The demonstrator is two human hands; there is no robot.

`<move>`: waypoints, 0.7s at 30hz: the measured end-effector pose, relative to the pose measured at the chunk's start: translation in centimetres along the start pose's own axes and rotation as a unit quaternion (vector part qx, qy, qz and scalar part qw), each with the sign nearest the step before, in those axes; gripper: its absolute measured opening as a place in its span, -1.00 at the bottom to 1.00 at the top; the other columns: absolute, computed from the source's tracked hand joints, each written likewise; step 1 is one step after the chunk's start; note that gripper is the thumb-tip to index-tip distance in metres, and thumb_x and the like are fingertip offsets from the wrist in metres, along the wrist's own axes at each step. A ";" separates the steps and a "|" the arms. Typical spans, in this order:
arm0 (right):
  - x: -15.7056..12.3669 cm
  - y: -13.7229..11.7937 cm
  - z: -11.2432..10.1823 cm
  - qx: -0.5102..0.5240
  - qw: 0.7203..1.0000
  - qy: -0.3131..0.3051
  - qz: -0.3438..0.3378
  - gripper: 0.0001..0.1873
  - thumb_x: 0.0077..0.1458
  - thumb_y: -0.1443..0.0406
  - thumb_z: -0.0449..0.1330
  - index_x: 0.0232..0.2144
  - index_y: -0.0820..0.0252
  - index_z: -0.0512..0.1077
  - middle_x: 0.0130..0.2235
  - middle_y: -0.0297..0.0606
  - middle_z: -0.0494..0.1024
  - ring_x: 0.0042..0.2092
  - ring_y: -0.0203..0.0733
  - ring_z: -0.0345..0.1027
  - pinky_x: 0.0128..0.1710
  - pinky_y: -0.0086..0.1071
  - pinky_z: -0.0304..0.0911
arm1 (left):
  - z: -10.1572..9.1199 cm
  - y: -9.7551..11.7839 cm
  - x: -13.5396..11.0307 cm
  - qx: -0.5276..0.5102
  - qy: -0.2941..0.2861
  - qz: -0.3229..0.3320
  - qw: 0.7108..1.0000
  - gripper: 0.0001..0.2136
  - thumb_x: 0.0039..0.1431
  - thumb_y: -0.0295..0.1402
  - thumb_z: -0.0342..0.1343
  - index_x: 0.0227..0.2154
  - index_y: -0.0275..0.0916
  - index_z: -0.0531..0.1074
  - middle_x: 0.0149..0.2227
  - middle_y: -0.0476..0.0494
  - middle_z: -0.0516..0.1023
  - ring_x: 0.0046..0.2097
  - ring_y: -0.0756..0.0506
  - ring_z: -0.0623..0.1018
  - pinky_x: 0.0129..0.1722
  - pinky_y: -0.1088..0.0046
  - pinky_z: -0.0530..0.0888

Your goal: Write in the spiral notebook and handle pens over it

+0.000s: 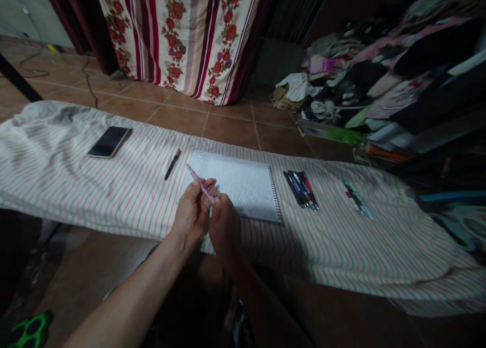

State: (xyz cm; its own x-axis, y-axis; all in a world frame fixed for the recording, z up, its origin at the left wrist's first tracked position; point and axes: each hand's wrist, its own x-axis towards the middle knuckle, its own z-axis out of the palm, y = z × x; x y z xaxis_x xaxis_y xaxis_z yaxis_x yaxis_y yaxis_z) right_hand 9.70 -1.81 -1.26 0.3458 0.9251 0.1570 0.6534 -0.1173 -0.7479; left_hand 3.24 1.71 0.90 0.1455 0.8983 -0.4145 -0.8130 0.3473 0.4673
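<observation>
A slim pink-purple pen (193, 172) slants between my hands, above the lower left part of a spiral notebook (246, 186) with writing on its page. My left hand (189, 211) grips the pen's middle between thumb and fingers. At the pen's near end, my right hand (224, 221) is closed with its fingertips on it; the tip itself is partly hidden. To the left of the notebook lies a dark pen with an orange end (172, 164). Right of the spiral edge rests a bunch of several pens (301, 190).
Farther right lies a second small group of pens (356, 199). A phone (110, 141) rests at the left on the striped cloth (144, 186). Beyond the covered surface are a floral curtain (178, 39), the tiled floor (182, 115) and a heap of clothes (379, 70).
</observation>
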 end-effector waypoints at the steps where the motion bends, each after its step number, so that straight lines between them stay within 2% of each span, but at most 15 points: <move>1: 0.0 0.0 0.1 0.019 1.000 -0.003 0.015 -0.69 0.14 0.25 -0.18 -0.29 0.21 0.33 -0.36 -0.16 0.50 -0.35 -0.12 0.37 -0.41 -0.33 0.15 | 0.1 0.0 0.0 -0.001 0.007 0.004 1.000 -0.87 0.19 -0.46 -0.06 -0.43 -0.31 0.34 -0.38 -0.13 0.52 -0.31 -0.02 0.54 -0.30 0.50 0.48; 5: 0.3 0.2 0.8 0.124 0.990 -0.009 0.070 -0.76 0.12 0.23 -0.12 -0.24 0.16 0.27 -0.30 -0.22 0.50 -0.35 -0.18 0.39 -0.41 -0.35 0.21 | 0.3 0.1 0.1 0.006 0.043 0.020 0.999 -0.86 0.18 -0.50 -0.07 -0.46 -0.33 0.34 -0.45 -0.14 0.51 -0.34 -0.03 0.55 -0.33 0.51 0.47; 8: 0.5 0.4 1.0 0.157 0.986 -0.031 0.036 -0.79 0.03 0.18 0.05 -0.29 0.15 0.28 -0.31 -0.25 0.50 -0.29 -0.16 0.38 -0.32 -0.32 0.25 | 0.3 0.4 0.4 -0.001 0.065 0.033 0.997 -0.86 0.17 -0.53 -0.07 -0.47 -0.33 0.33 -0.48 -0.14 0.50 -0.36 -0.02 0.54 -0.31 0.49 0.47; 12: 0.8 0.4 0.5 0.119 0.993 0.010 0.010 -0.85 -0.04 0.24 0.12 -0.35 0.15 0.34 -0.28 -0.24 0.47 -0.25 -0.15 0.36 -0.24 -0.28 0.25 | 0.1 0.3 0.4 -0.005 0.047 0.032 0.998 -0.88 0.15 -0.53 -0.06 -0.46 -0.33 0.33 -0.43 -0.17 0.51 -0.31 -0.05 0.54 -0.27 0.42 0.47; 14: 0.9 0.3 0.1 0.122 0.992 0.010 0.023 -0.87 -0.01 0.25 0.09 -0.36 0.13 0.37 -0.31 -0.27 0.48 -0.30 -0.17 0.37 -0.28 -0.30 0.26 | 0.0 0.1 0.3 0.004 0.028 0.038 0.999 -0.91 0.14 -0.51 -0.03 -0.44 -0.32 0.34 -0.40 -0.17 0.52 -0.30 -0.05 0.54 -0.31 0.45 0.48; 18: 0.9 0.1 -0.1 0.192 0.980 -0.015 0.056 -0.79 0.09 0.25 -0.04 -0.26 0.10 0.34 -0.47 -0.35 0.49 -0.48 -0.24 0.37 -0.46 -0.38 0.26 | 0.0 -0.3 0.2 0.030 0.008 0.042 0.999 -0.93 0.15 -0.47 -0.03 -0.40 -0.31 0.33 -0.39 -0.18 0.53 -0.41 -0.03 0.53 -0.56 0.58 0.41; 21: 1.0 0.4 0.3 0.201 0.977 -0.017 0.073 -0.83 0.09 0.25 -0.04 -0.29 0.11 0.29 -0.58 -0.41 0.42 -0.56 -0.26 0.31 -0.53 -0.41 0.20 | 0.0 -0.4 0.1 0.039 0.007 0.048 0.998 -0.94 0.15 -0.46 -0.02 -0.39 -0.31 0.33 -0.40 -0.18 0.54 -0.44 -0.03 0.53 -0.61 0.59 0.38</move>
State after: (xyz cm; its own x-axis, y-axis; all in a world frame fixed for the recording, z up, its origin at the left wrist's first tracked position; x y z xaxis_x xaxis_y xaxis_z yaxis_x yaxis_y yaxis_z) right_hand 10.06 -0.77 -1.58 0.3882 0.9215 0.0136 0.2799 -0.1038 -0.9544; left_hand 3.62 1.63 0.67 0.0607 0.9252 -0.3746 -0.7760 0.2798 0.5653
